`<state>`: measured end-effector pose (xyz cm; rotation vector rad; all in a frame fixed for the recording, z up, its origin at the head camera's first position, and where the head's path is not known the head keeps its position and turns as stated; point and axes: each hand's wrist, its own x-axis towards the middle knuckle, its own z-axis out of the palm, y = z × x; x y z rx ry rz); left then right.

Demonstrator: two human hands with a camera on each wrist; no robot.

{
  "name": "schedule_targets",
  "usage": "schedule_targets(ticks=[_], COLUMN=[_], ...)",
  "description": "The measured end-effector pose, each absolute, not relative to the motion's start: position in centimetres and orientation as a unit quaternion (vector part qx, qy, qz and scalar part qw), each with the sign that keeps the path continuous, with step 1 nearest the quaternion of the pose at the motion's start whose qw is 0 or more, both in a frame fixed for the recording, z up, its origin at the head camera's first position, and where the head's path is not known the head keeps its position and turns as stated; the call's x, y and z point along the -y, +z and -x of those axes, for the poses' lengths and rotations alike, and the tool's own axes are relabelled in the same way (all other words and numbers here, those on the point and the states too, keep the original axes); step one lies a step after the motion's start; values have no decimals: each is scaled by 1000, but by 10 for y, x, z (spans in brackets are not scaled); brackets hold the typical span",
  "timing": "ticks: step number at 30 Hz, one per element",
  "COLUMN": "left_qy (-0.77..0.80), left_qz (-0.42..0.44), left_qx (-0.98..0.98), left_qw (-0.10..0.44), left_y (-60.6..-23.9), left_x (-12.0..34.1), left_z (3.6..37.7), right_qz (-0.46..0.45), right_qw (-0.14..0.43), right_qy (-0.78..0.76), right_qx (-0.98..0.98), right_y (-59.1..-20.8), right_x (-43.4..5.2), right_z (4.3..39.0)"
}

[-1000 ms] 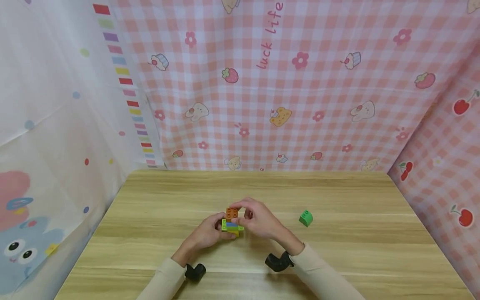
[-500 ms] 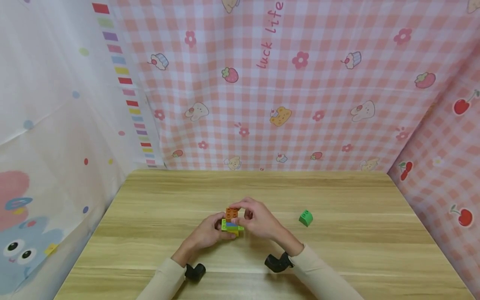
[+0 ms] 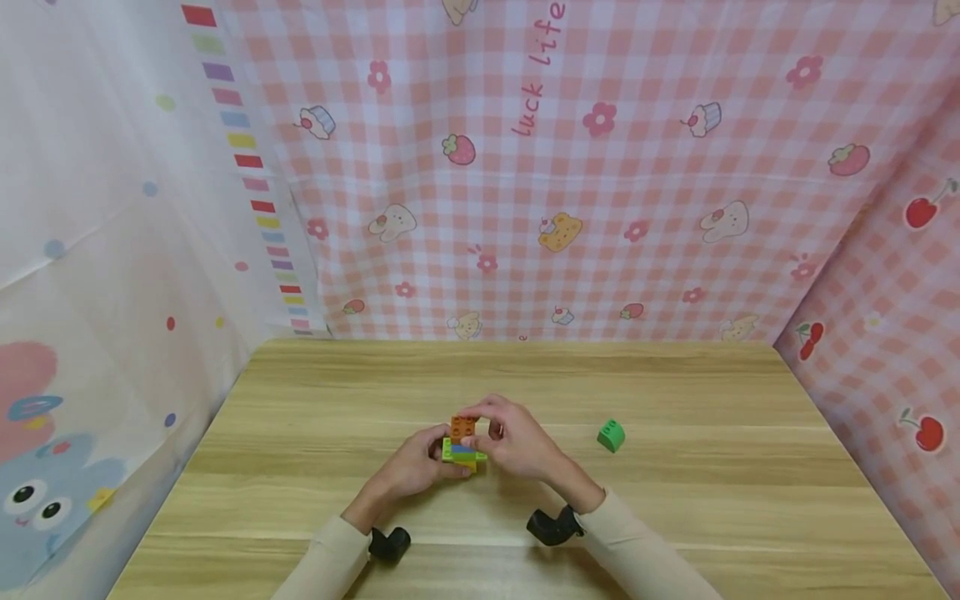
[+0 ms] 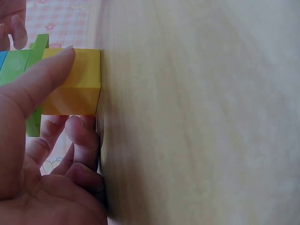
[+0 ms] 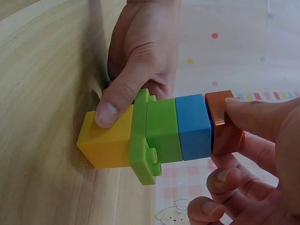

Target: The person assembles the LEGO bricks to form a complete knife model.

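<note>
Five stacked bricks [image 3: 463, 442], one loose brick [image 3: 611, 435]

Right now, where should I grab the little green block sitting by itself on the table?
Probably pinch the little green block by two opposite flat sides, coming down from above. It sits alone on the table, to the right of the right hand, with bare wood all around it. Its top has bumpy studs, so the smooth sides likely give a firmer hold.

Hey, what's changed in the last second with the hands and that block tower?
Nothing visibly changed. The left hand still holds the yellow base block, the right hand still pinches the orange top block, and the loose green block lies where it was on the table.
</note>
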<state>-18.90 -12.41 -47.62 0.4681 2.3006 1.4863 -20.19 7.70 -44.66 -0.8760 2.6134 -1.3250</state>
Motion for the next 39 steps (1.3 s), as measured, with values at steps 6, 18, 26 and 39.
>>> schedule_targets(ticks=[6, 18, 26, 39], left_qy=[521, 516, 511, 513], left_qz=[-165, -164, -169, -174], left_qx=[-819, -823, -826, -821], left_qw=[174, 171, 169, 180], left_y=[-475, -481, -507, -503], left_x=[123, 123, 127, 129], left_z=[189, 191, 202, 200], right_qz=[282, 296, 305, 301], right_qw=[46, 30, 30, 8], right_qy=[-429, -423, -407, -403], right_qx=[-857, -856, -860, -864], right_y=[-445, -450, -451, -456], right_x=[-77, -78, -77, -77], right_z=[201, 199, 198, 194])
